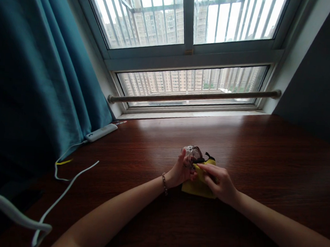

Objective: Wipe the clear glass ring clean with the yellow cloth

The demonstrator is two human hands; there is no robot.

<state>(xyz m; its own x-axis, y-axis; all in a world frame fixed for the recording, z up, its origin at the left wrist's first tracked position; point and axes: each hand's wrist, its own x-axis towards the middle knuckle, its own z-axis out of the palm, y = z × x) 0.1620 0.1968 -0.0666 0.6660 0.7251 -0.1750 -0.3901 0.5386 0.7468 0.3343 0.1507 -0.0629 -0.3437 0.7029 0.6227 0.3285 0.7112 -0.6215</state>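
In the head view my left hand (180,173) is closed around a clear, shiny thing with thin dark-brown loops (192,153). Its exact kind is too small to make out. My right hand (221,182) pinches a yellow cloth piece (196,189), which hangs down to the tabletop. Black material, like a cord or trim (209,156), sticks out along the cloth's upper edge. Both hands are close together, and the cloth's top touches or nearly touches the clear thing. Fingers hide part of both items. A beaded bracelet (165,183) circles my left wrist.
A reddish-brown wooden surface (140,144) lies under the hands. On its left are a white power strip (101,132), white cables (65,191) and a yellow strip (65,162). A blue curtain (58,62) hangs there. A metal rail (195,98) crosses the window behind.
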